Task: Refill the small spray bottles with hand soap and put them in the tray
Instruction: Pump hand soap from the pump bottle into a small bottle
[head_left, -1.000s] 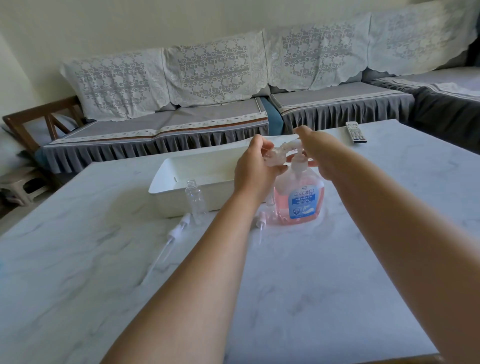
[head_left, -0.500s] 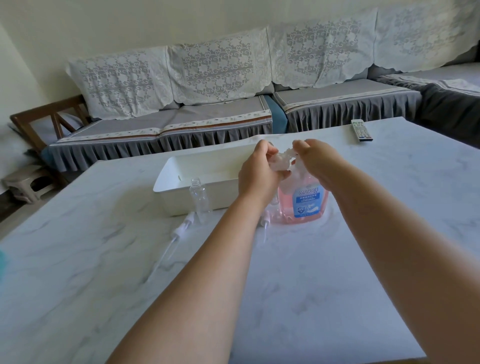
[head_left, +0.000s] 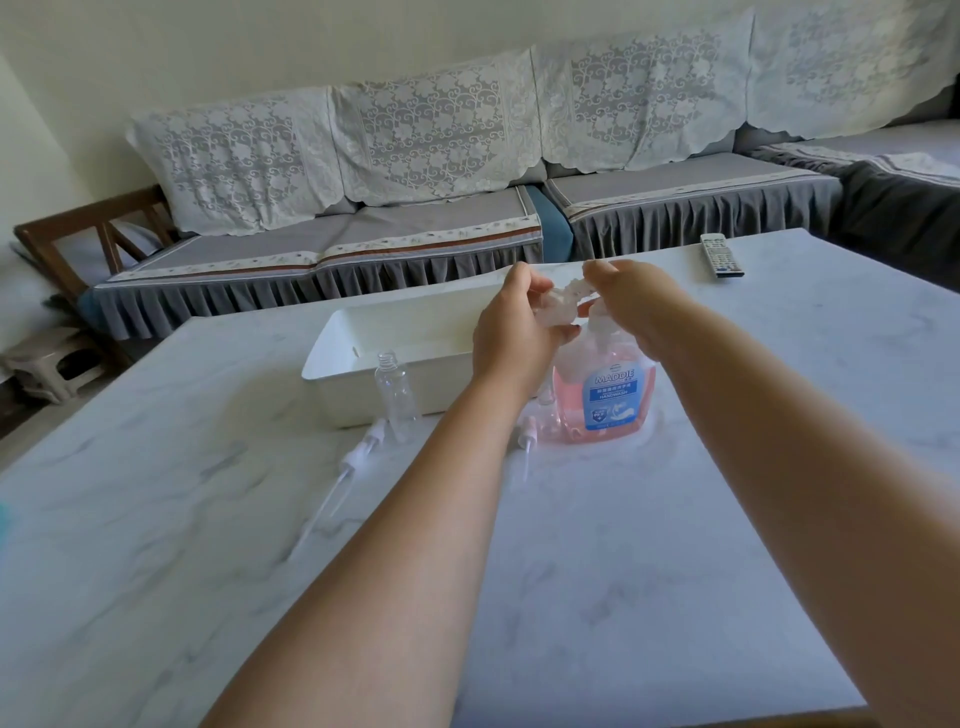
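Observation:
A pink hand soap bottle with a blue label stands on the marble table. My left hand grips a small clear bottle, tilted, at the pump's nozzle. My right hand curls over the pump head, which it mostly hides. An empty small bottle without a cap stands in front of the white tray. Two spray caps lie on the table, one with a long tube, another beside my left forearm. Something clear beside the soap bottle is mostly hidden by that arm.
A remote control lies at the table's far right edge. A grey sofa with lace covers runs behind the table. A wooden chair and a low stool stand at the left.
Both hands stay at the pump with the small bottle under the nozzle. The right hand has sunk slightly onto the pump head. The view has shifted a little.

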